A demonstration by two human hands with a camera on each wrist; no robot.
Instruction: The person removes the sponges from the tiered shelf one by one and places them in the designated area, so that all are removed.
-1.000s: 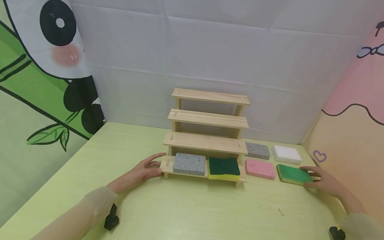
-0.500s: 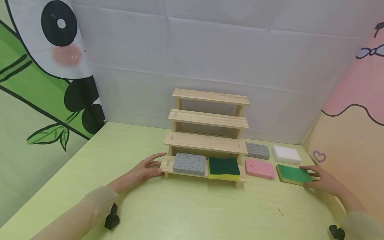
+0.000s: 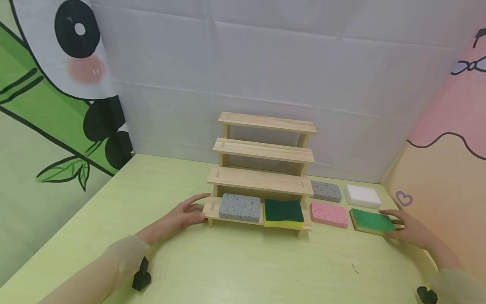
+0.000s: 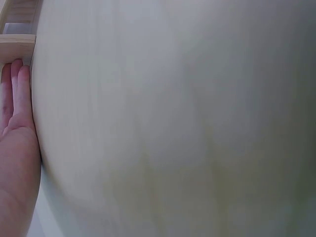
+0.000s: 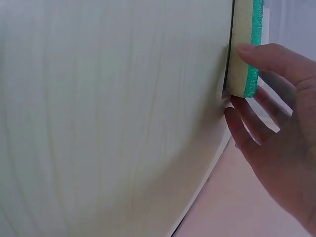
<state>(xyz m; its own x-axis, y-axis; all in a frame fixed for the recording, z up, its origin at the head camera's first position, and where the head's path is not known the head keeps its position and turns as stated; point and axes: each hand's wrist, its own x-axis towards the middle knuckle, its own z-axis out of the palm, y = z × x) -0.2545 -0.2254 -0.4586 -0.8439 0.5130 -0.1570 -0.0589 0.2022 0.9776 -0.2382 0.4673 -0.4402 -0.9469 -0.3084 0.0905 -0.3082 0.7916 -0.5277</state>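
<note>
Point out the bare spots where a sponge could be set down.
The top three steps of the wooden rack are bare. The table in front of the rack, between left hand and right hand, is free. The bottom step and the patch right of the rack are crowded with sponges.

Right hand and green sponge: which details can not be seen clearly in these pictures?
- Head view: the right hand covers the green sponge's right end, so its grip there is hidden.
- Right wrist view: the sponge is cut off by the top edge.
- Left wrist view: the left hand is cut off by the left edge.
</note>
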